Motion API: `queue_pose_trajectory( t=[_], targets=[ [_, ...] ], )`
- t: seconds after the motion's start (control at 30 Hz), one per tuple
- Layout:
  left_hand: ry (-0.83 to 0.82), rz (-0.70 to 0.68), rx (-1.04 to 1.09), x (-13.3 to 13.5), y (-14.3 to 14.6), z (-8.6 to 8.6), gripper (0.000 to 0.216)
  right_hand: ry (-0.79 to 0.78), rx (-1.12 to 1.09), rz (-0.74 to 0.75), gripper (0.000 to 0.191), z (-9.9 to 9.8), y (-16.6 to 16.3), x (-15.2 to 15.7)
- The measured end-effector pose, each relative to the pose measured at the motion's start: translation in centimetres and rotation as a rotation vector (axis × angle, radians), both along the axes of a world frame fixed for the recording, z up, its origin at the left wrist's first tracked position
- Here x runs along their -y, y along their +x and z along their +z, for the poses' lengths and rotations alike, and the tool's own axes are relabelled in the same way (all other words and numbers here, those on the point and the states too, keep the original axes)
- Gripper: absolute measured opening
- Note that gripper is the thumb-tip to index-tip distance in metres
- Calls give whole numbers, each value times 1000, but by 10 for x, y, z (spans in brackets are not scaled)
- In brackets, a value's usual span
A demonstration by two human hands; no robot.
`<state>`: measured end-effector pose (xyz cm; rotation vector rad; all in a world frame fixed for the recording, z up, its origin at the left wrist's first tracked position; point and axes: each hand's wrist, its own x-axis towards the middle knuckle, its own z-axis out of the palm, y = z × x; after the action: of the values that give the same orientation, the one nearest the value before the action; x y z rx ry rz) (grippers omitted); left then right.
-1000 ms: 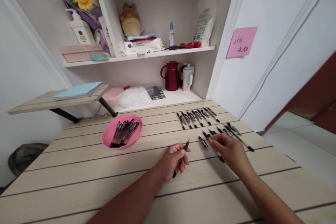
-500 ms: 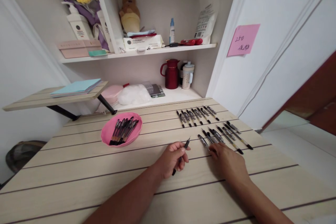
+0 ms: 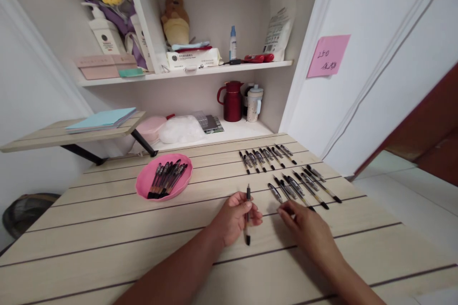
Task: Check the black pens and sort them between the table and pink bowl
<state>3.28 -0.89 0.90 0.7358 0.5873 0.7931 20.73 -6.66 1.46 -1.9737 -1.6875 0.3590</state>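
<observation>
My left hand (image 3: 236, 217) grips a pen (image 3: 248, 194) with its cap off, tip pointing away from me and black end toward me. To the right, my right hand (image 3: 307, 226) is low over the table, thumb and fingers drawn together; whatever they hold, if anything, is hidden. Just beyond those fingertips lies a loose pen cap (image 3: 275, 193). Beside it is a near row of uncapped pens (image 3: 311, 188) and caps, partly covered by the right hand. Behind lies a second row of pens and caps (image 3: 266, 158). A pink dish (image 3: 186, 186) at left holds several capped pens (image 3: 166, 178).
A raised wooden shelf (image 3: 39, 139) with blue paper (image 3: 103, 120) stands at the back left of the slatted table (image 3: 118, 248). Behind, a white cabinet holds a red jug (image 3: 233, 102), a light cup (image 3: 254, 104) and a plastic bag (image 3: 182, 129). A pink note (image 3: 328, 55) hangs on the wall.
The pen in my left hand has turned from a slant to nearly straight away from me. My right hand has shifted a little left and toward me, off the near row's pens.
</observation>
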Motion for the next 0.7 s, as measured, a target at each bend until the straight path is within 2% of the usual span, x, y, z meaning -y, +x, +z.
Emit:
queue_pose_trajectory(
  t=[0.07,0.17,0.3,0.5,0.7],
  targets=[
    [-61,57,100,3,4,0,20,-46,-235,163,24,0,-18,10],
    [-102,116,166,6,8,-2,19,-18,-324,211,16,-4,-41,19],
    [-91,137,175,7,10,-3,20,36,-201,176,16,-10,-44,19],
    [-95,146,78,3,6,-3,37,70,174,18,20,-14,-14,9],
    [-65,116,51,3,5,-4,34,31,338,-56,18,-18,-5,0]
  ],
)
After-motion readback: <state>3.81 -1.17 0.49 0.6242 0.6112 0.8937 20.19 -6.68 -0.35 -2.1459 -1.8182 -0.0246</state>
